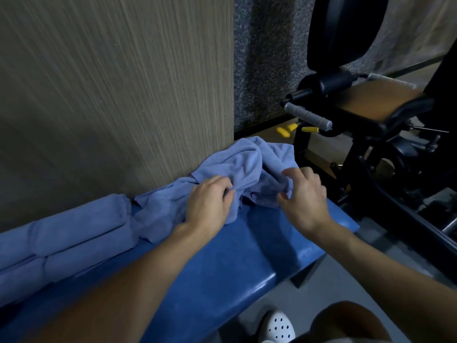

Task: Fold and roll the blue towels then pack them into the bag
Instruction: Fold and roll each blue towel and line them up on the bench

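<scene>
- At the far end of the blue padded table (222, 268), against a wood-grain wall panel (111, 95), a heap of loose towels (242, 159) is seen, crumpled and unfolded.
- The left hand (210, 201) is laid on the near left side of the heap; its grip is closed, with the fingers curled into a bunch of cloth.
- The right hand (305, 194) is held at the heap's right edge (it is slightly blurred); its grip is curled, and a fold of cloth appears to be pinched between thumb and fingers.
- The two hands are set apart, with a dark hollow in the heap between them.
- To the left, rolled towels (81, 233) are lined up along the panel, lying lengthwise and touching one another; the nearest roll's end is just beside the loose heap.
- Beyond the table's end, a black exercise machine (371, 107) with a brown seat pad is seen, with yellow handles (310, 129) low on its frame.
- A white perforated shoe (278, 326) is seen on the grey floor below the table's near edge.
</scene>
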